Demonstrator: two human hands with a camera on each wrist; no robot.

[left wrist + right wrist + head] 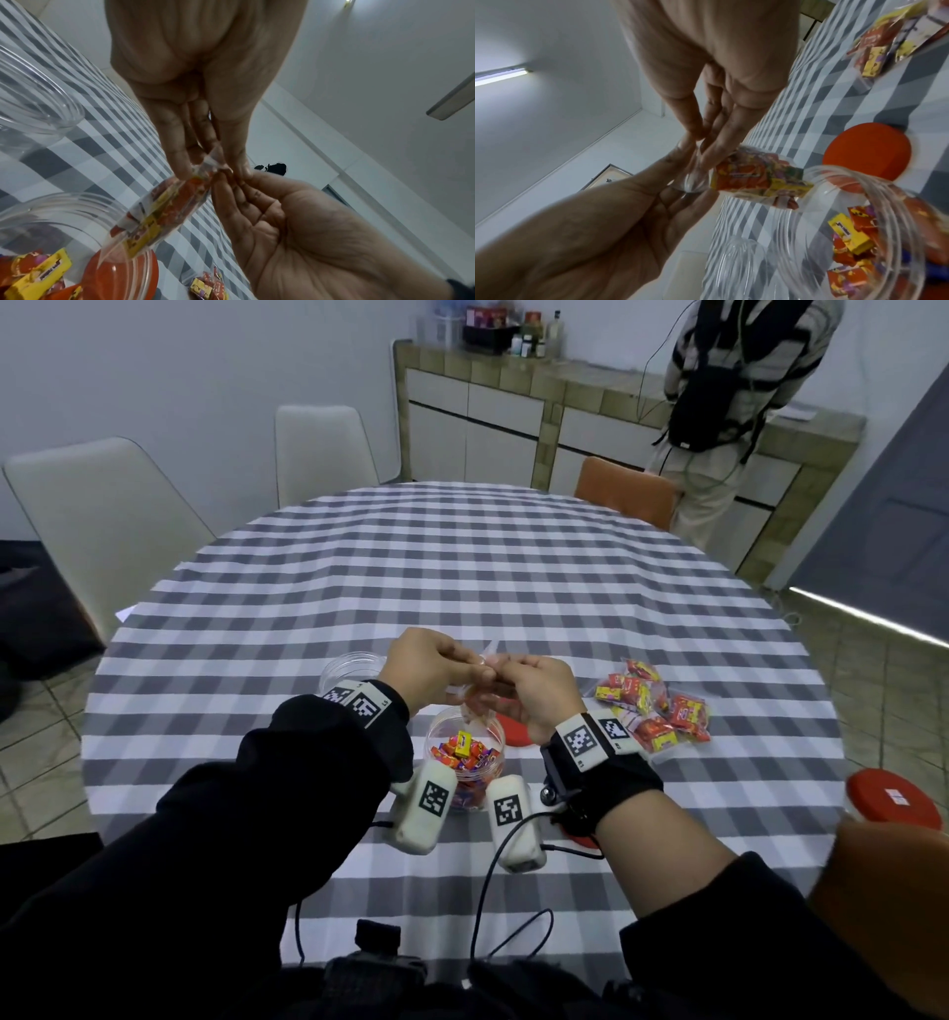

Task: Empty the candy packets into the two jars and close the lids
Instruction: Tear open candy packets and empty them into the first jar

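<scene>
Near jar (464, 752) part-full of candies, far jar (350, 668) looks empty (lids off); both hands, left hand (428, 666) and right hand (534, 693), pinch the packet (164, 211) top, long axis hanging down toward the near jar's mouth.

Both hands (706, 125) pinch a candy packet (754, 178) above the jar (859, 233).

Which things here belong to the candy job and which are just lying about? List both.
Job:
- clear plastic candy packet, pinched by left hand and right hand
- clear plastic jar with candies
- empty clear plastic jar
- heap of full candy packets
- red round lids

Lying about:
- white chairs
- orange chair
- bottles on the tiled counter
</scene>
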